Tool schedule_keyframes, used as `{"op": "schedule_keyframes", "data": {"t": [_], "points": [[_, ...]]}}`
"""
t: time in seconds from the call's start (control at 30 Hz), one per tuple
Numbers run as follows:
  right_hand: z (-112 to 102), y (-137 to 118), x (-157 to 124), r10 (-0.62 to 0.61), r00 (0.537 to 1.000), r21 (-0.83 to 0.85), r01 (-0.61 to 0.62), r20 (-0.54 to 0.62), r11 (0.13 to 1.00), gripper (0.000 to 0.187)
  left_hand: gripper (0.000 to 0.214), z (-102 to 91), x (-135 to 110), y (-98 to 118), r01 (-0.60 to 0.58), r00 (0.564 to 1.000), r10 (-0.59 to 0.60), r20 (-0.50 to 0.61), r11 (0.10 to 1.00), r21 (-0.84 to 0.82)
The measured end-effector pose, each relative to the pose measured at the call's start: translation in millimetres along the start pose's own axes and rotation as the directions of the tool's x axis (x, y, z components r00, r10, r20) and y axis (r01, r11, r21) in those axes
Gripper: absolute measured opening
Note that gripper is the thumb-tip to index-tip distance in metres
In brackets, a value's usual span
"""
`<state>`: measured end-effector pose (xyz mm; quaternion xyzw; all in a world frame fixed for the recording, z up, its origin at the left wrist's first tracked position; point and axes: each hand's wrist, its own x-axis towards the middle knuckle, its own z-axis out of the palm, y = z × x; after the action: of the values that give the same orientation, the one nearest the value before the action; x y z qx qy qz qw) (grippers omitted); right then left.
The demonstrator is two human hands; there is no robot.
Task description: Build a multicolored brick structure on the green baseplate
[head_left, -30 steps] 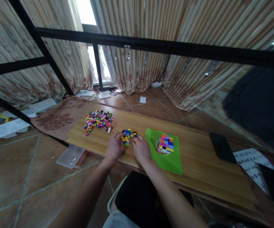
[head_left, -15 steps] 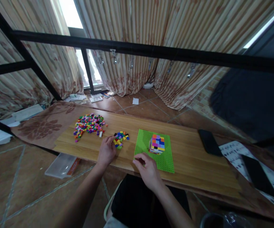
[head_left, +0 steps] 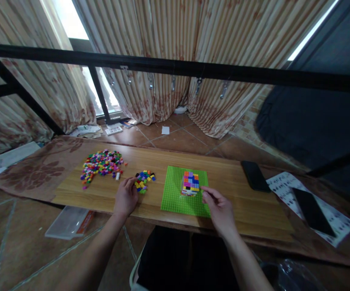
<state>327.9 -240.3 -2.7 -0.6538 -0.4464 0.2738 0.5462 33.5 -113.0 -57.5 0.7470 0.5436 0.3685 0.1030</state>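
Note:
A cube-shaped stack of colorful toy bricks [head_left: 190, 182] stands on a green studded baseplate [head_left: 172, 198]. My right hand [head_left: 221, 208] is just right of the stack, over the baseplate's right edge, thumb and index finger drawn together in a pinch; anything between them is too small to make out. My left hand [head_left: 125, 198] rests on the table at the left edge of a small pile of loose bricks [head_left: 143, 184]. Its fingers are curled together, and their tips are partly hidden. Farther left lies a larger heap of mixed bricks [head_left: 104, 163].
The wooden tabletop [head_left: 232, 206] holds a black phone [head_left: 255, 176] at the right. Beyond it, another dark device [head_left: 312, 210] lies on a printed sheet [head_left: 287, 188]. A clear plastic box [head_left: 67, 223] sits on the floor at left. A black metal rail [head_left: 163, 66] crosses above.
My right hand has moved from the baseplate's near left corner to the right side of the brick stack. My left hand stays by the small pile. The whole view has shifted slightly.

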Motion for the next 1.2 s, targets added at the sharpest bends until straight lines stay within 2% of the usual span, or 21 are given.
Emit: {"op": "schedule_keyframes", "data": {"t": [0.17,0.4,0.53,0.7,0.87,1.2], "points": [[-4.2,4.8,33.1,-0.097,0.993,-0.017,0.096,-0.063,0.995,0.03,0.029,1.2,0.4,-1.4,-0.003,1.0,0.003,-0.006,1.0,0.001],[2.2,13.3,73.9,-0.238,0.969,-0.179,0.245,0.06,0.953,0.029,0.028,3.6,1.3,-4.2,-0.012,1.0,0.013,-0.007,1.0,0.008],[5.8,22.3,85.3,-0.246,0.964,-0.155,0.26,0.103,0.953,0.028,0.029,3.5,1.0,-3.8,-0.011,1.0,0.011,-0.011,1.0,0.015],[10.8,24.2,91.1,-0.225,0.964,-0.061,0.235,0.139,0.97,0.025,0.028,2.8,0.6,-2.1,-0.01,1.0,0.01,-0.009,1.0,0.004],[11.6,22.7,94.8,-0.131,0.97,0.02,0.13,0.206,0.991,0.026,0.029,1.9,0.5,0.2,-0.004,1.0,0.004,-0.003,1.0,0.018],[10.2,13.7,98.8,0.021,0.958,0.031,-0.031,0.286,0.999,0.029,0.029,2.5,-1.1,-0.3,0.004,1.0,-0.004,-0.006,1.0,-0.005]]}}
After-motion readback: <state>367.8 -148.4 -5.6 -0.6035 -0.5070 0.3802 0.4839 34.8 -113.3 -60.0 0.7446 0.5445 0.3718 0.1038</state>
